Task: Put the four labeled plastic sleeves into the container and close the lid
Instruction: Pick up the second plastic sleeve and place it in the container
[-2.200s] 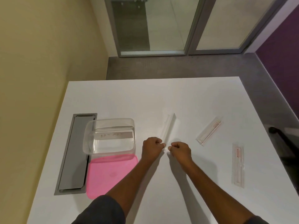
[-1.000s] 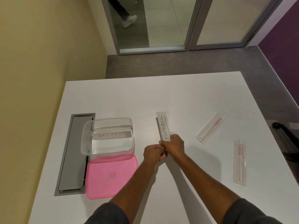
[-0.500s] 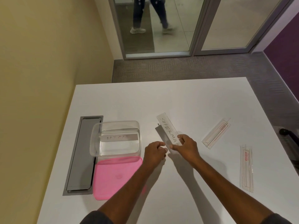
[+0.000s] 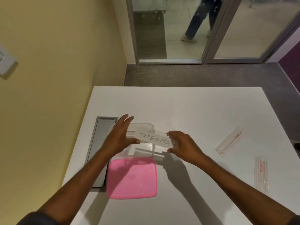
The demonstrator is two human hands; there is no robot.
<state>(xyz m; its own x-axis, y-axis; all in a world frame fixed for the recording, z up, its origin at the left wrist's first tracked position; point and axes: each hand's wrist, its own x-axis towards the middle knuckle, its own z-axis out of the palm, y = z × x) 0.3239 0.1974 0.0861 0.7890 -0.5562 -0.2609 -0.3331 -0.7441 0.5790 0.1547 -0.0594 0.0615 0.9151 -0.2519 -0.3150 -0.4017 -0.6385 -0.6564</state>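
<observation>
A clear plastic container (image 4: 146, 151) stands on the white table (image 4: 186, 111), its pink lid (image 4: 131, 179) lying flat in front of it. My right hand (image 4: 182, 143) holds one end of a clear sleeve labelled SUPERMAN (image 4: 154, 140) above the container's opening. My left hand (image 4: 121, 135) hovers over the container's left side with fingers spread, its thumb touching the sleeve's other end. It hides the sleeve seen earlier inside the container. Two more clear sleeves with red print lie on the table at the right, one slanted (image 4: 229, 143) and one nearer the edge (image 4: 261, 173).
A grey metal cable hatch (image 4: 100, 143) is set into the table left of the container. A yellow wall runs along the left side. Beyond the table's far edge are carpet and glass doors, with a person's legs (image 4: 198, 18) behind the glass.
My right hand has carried the SUPERMAN sleeve leftward from the table to above the container. My left hand let go, opened and moved over the container. The camera shifted.
</observation>
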